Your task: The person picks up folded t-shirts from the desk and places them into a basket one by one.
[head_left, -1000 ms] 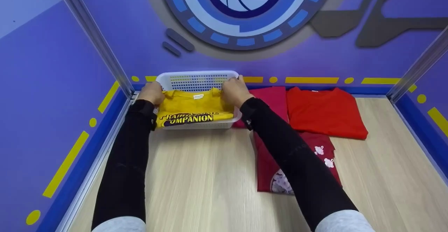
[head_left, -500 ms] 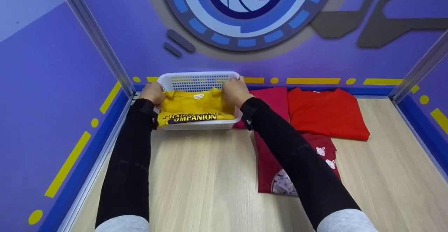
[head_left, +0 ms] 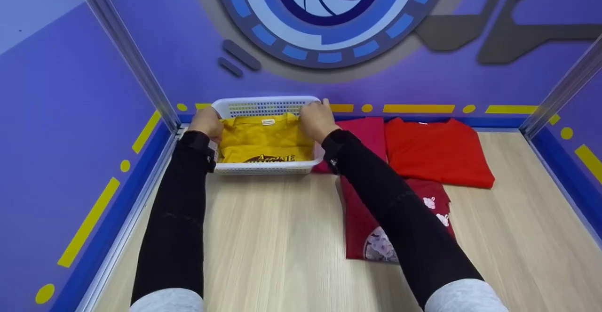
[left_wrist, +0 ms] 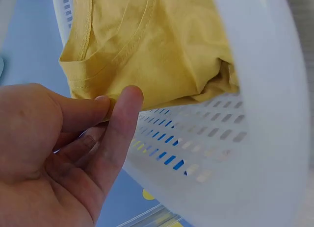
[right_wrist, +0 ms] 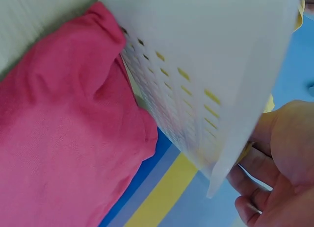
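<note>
A folded yellow T-shirt (head_left: 263, 138) with dark lettering lies inside a white plastic basket (head_left: 263, 167) by the back wall. My left hand (head_left: 206, 123) pinches the shirt's left shoulder edge between thumb and fingers, as the left wrist view shows, just over the basket's left side. At the other side, my right hand (head_left: 317, 120) holds the shirt's right edge with bent fingers inside the rim. In the right wrist view that hand's fingertips are partly hidden behind the basket wall (right_wrist: 196, 65).
Right of the basket lies a folded pink garment (head_left: 364, 135), close against it. Beyond that is a folded red shirt (head_left: 437, 152). A dark red shirt (head_left: 357, 222) with flower prints lies nearer, partly under my right arm. Purple panels (head_left: 155, 39) enclose the wooden table (head_left: 263, 236).
The yellow shirt's front part, which hung over the basket's front rim, now sits down inside it. The rim shows in front of the lettering. My hands have barely moved.
</note>
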The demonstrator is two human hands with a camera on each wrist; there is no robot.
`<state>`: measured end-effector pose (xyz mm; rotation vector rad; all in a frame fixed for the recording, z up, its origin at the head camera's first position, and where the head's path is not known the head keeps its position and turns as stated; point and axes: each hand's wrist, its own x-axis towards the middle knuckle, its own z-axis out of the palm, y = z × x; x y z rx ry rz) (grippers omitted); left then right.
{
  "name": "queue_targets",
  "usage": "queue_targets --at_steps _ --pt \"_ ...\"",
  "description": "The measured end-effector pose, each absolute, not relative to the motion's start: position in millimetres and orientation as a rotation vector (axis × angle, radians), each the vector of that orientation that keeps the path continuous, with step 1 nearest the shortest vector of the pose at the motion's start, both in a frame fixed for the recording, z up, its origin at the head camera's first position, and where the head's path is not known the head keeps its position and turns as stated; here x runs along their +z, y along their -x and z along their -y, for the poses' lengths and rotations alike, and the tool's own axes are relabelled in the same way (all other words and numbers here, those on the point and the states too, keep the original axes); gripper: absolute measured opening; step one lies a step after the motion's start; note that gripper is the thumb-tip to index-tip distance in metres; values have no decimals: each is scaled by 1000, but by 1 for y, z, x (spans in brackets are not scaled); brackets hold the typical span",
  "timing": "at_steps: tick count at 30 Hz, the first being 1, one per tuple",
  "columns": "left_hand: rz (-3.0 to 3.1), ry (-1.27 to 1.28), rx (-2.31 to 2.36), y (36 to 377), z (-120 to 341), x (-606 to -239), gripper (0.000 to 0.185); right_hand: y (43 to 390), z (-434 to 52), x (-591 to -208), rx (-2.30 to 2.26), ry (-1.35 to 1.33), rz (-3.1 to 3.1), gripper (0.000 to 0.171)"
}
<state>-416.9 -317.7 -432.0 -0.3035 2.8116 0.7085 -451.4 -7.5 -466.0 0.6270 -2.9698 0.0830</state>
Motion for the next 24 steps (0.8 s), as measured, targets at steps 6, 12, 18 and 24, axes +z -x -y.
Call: queue_targets --at_steps 6,12,18,24 --pt "-2844 371 747 421 312 -432 54 454 6 -463 75 -616 2960 22" --pt "-2864 378 837 422 309 -430 55 457 7 -462 95 -519 2944 23" --pt "-2843 321 876 421 311 -435 51 457 8 -466 95 -512 2981 20" --pt "-2855 147 677 411 300 -431 45 446 1 -463 74 -688 2921 20"
